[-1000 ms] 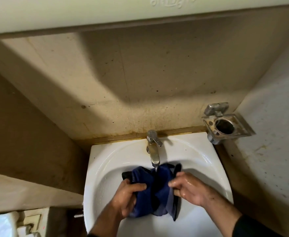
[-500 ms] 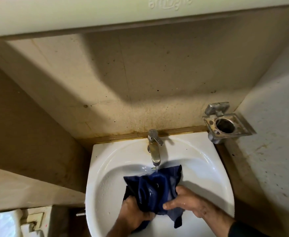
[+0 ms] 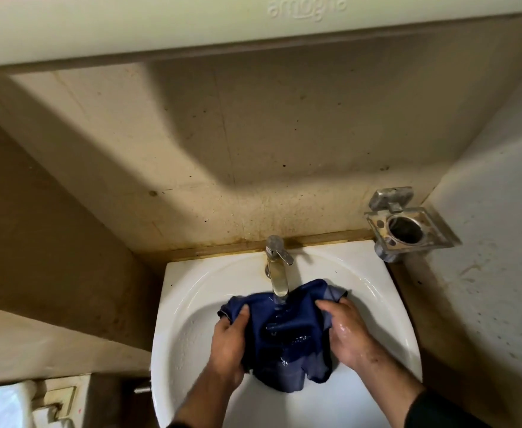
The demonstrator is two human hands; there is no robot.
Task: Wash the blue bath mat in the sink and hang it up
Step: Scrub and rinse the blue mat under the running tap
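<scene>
Mat point(image 3: 284, 332) now spread under tap point(image 3: 276, 273) — wet, dark-blue.

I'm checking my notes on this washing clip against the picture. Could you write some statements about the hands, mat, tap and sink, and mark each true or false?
1. Both hands grip the blue bath mat, the left hand on its left side and the right hand on its right. True.
2. The mat is hanging on the wall. False: it is bunched up in the white sink.
3. Water runs from the tap onto the mat. True.
4. The metal holder on the wall holds a toothbrush. False: its round opening shows nothing in it.
5. The tap stands at the sink's front edge. False: it stands at the back, by the wall.
</scene>
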